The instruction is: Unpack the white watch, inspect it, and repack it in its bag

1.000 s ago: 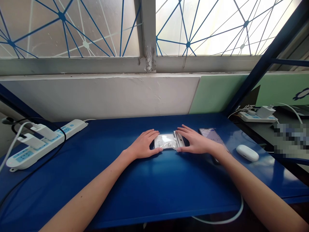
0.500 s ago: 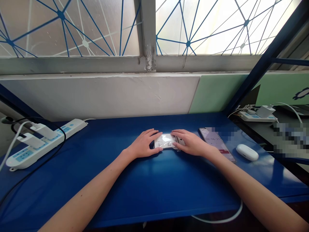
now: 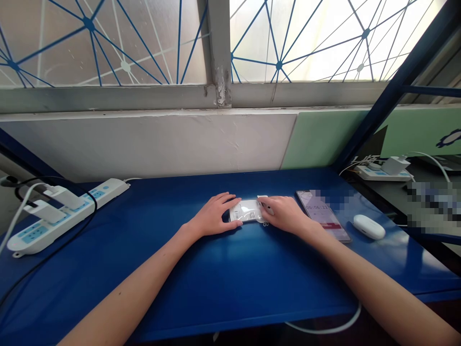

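A small, shiny white packet (image 3: 248, 210) lies flat on the blue desk (image 3: 216, 283), between my two hands. My left hand (image 3: 217, 215) rests at the packet's left end, its thumb and fingers apart around that edge. At the packet's right end my right hand (image 3: 283, 213) has its thumb and index finger pinched on the edge, and it hides part of that end.
Right of my right hand lie a phone (image 3: 324, 215) showing a timer and a white earbud case (image 3: 369, 227). A white power strip (image 3: 32, 236) with chargers and a black cable (image 3: 77, 234) is at the left. A wall and window stand behind the desk.
The fingers of my right hand have drawn together at the packet's right end, uncovering more of its surface. My left hand has stayed in place.
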